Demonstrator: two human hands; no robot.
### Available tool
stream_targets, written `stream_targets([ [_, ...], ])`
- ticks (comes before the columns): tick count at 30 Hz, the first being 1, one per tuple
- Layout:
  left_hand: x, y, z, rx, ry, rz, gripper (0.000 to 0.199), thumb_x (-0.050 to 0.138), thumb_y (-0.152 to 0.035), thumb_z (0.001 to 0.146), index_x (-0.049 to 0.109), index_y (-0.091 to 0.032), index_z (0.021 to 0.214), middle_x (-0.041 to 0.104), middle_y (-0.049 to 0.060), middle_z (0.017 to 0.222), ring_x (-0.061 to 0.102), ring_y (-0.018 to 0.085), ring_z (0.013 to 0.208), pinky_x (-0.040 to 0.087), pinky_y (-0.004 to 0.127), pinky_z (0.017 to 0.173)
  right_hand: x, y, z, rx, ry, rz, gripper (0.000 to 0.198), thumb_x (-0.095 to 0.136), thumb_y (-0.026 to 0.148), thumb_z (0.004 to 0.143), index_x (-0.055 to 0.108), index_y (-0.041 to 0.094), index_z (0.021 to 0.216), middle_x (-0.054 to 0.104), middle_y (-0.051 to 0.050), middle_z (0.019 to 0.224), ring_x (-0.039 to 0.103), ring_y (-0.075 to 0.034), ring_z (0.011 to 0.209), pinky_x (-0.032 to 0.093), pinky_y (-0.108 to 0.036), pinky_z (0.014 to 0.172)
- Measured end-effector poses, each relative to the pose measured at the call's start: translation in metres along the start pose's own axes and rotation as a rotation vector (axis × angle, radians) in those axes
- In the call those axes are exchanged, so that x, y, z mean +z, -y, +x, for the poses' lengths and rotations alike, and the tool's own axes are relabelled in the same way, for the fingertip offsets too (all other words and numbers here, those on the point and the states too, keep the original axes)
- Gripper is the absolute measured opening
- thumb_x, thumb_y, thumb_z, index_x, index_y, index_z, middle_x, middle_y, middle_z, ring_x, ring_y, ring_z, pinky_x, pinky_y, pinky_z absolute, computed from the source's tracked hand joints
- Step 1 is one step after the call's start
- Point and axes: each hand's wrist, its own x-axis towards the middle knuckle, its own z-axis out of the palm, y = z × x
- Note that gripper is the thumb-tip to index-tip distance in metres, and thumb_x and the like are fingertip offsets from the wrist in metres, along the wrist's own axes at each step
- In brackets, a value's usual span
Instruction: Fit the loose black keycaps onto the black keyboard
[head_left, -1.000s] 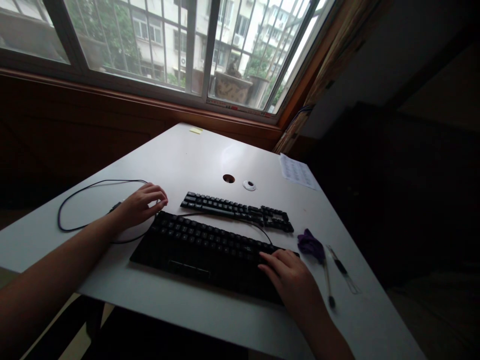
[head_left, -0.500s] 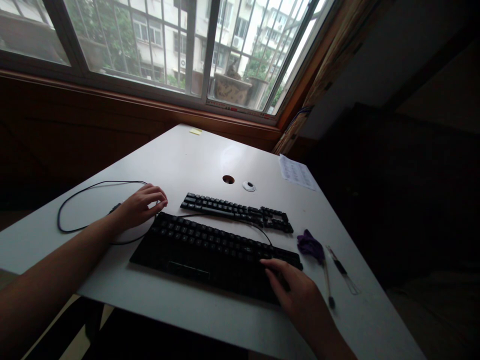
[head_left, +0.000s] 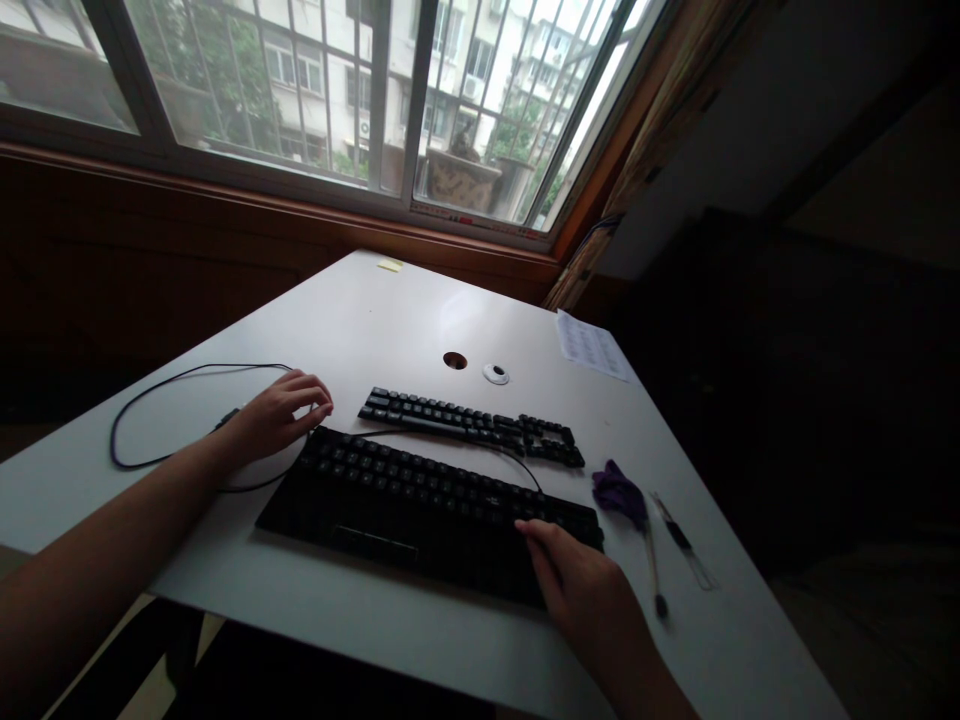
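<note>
A black keyboard (head_left: 442,540) with a wide front rest lies tilted across my view on the white table. My right hand (head_left: 581,575) is over its right part, thumb and index finger closed together just above the keys. Whatever sits between those fingertips is too small to make out. Beside the keyboard's far left corner, my left hand (head_left: 289,412) is curled with thumb and fingers brought together; what they grip, if anything, is hidden. Behind the keyboard, rows of black keycaps (head_left: 442,412) are laid out on the table. A black cable (head_left: 525,460) runs between them and the keyboard.
To the right lie a purple cloth (head_left: 619,495), a small brush (head_left: 654,575) and a wire keycap puller (head_left: 682,540). A round cable hole (head_left: 454,361) and its white cover (head_left: 496,374) are farther back. Paper sheets (head_left: 592,345) and a yellow note (head_left: 389,265) lie near the far edges.
My right hand has shifted slightly left over the keys, its thumb and index finger drawing closer together. My left hand stays beside the keyboard's far left corner.
</note>
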Motion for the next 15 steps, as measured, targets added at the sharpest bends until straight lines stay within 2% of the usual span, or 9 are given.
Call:
stream_targets([
  [10, 0.001, 0.002, 0.000, 0.006, 0.005, 0.001, 0.023, 0.056, -0.035, 0.102, 0.071, -0.022, 0.090, 0.071, 0.006, 0.095, 0.061, 0.022, 0.091, 0.048, 0.037, 0.086, 0.007, 0.002, -0.003, 0.007, -0.013, 0.042, 0.021, 0.045, 0.018, 0.105, 0.065, 0.022, 0.111, 0.080, -0.005, 0.100, 0.077, -0.017, 0.073, 0.062, -0.026, 0.070],
  [15, 0.001, 0.002, 0.000, 0.023, -0.003, 0.000, 0.021, 0.057, -0.034, 0.102, 0.070, -0.022, 0.091, 0.071, 0.005, 0.094, 0.061, 0.022, 0.090, 0.047, 0.036, 0.085, 0.017, 0.004, -0.013, 0.009, -0.086, 0.044, 0.022, 0.047, 0.016, 0.104, 0.064, 0.023, 0.116, 0.080, -0.004, 0.101, 0.078, -0.017, 0.079, 0.061, -0.027, 0.072],
])
